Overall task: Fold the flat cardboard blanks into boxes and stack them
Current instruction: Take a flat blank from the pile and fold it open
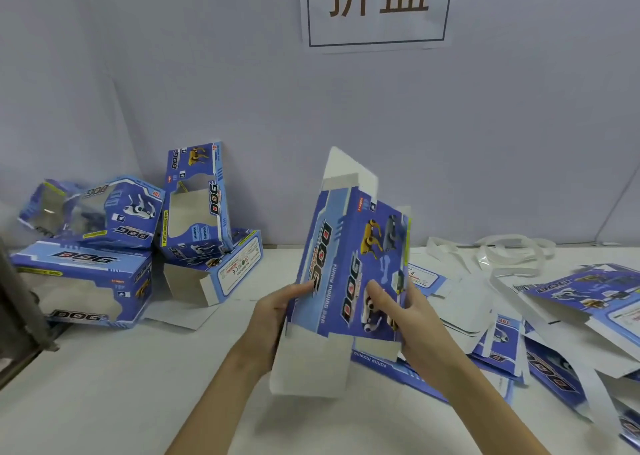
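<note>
While both hands, left (273, 319) and right (405, 316), grip a blue "DOG" blank (349, 264), wall sign (377, 7) reads "折盒".

The wall sign (376, 6) reads "折盒"; the held blank (349, 264) reads "DOG"; the folded boxes (83, 281) likewise

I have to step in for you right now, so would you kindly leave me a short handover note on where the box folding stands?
Left hand: holds the left edge of the blue blank, thumb on its front.
Right hand: holds its right edge, thumb on the printed face.
The blank is lifted upright over the white table, partly opened, end flaps loose at top and bottom.
Done: several folded boxes lie heaped at far left, more a loose pile than a neat stack.
Left: finish this box and add it to the heap, fold the flat blanks spread on the right, then tidy the stack.
</note>
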`<state>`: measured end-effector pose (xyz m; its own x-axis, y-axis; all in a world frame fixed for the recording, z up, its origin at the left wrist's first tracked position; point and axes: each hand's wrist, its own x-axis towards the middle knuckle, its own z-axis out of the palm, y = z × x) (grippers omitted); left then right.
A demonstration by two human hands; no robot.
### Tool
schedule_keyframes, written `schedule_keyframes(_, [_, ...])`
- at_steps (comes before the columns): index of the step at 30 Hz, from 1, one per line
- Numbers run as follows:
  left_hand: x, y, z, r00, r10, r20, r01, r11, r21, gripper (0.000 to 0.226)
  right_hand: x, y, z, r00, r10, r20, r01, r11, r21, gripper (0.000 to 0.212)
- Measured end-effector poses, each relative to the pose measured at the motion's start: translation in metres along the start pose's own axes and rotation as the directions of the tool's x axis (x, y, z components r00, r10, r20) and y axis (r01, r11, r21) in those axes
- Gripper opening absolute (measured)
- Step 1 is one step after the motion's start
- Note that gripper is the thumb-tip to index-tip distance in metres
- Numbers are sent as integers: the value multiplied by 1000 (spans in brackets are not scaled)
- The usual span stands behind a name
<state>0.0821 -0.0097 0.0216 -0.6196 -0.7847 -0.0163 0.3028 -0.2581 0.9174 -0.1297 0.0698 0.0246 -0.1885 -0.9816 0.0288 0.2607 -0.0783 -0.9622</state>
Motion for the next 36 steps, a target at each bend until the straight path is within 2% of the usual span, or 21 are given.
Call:
schedule_keyframes(2, [5,3,3,998,32,-51,-29,997,70,62,0,-1,-3,999,-17,-47,19,999,41,81])
schedule_keyframes(5, [8,5,9,985,162,-67,-141,958,252,47,0,1,-2,996,-49,-71,49,999,-5,73])
schedule_keyframes(8, [7,5,14,971,211,-114,-154,913,379,61,-1,1,-1,997,-62,-46,56,992,-116,66])
schedule_keyframes(10, [10,7,10,965,221,-140,-148,903,403,70,-2,-3,-6,1000,-6,-18,4,997,-73,58])
schedule_keyframes(14, [12,8,0,955,187,-231,-87,919,384,66,-1,-6,-14,995,95,38,-95,995,-10,35])
schedule_keyframes(18, [14,6,-1,946,180,-270,-57,912,406,64,-1,-2,-6,992,122,-21,-123,992,-21,54])
schedule_keyframes(21, [13,8,2,925,263,-276,-114,881,460,65,-2,-2,-5,995,97,-35,-97,995,-6,46])
schedule_keyframes(23, [11,9,9,907,338,-251,-182,853,490,66,-3,-2,-5,995,94,11,-94,996,-3,46])
schedule_keyframes(26, [7,14,18,898,386,-211,-242,833,498,69,-6,1,-4,989,124,85,-124,992,2,59])
schedule_keyframes(27, [6,17,19,897,392,-206,-248,831,498,68,-7,0,-4,985,135,104,-138,990,29,56])
schedule_keyframes(29, [3,23,16,916,351,-196,-239,867,436,66,-7,-5,-3,976,160,149,-171,983,68,43])
schedule_keyframes(30, [1,26,14,934,303,-188,-216,900,379,63,-7,-8,-2,974,159,159,-170,983,61,44])
schedule_keyframes(34, [-2,31,6,972,162,-168,-115,959,260,35,-1,-5,-4,977,122,173,-129,991,28,87])
schedule_keyframes(36, [-2,29,3,978,131,-165,-89,966,244,26,-1,-3,-2,987,102,124,-102,995,-8,93])
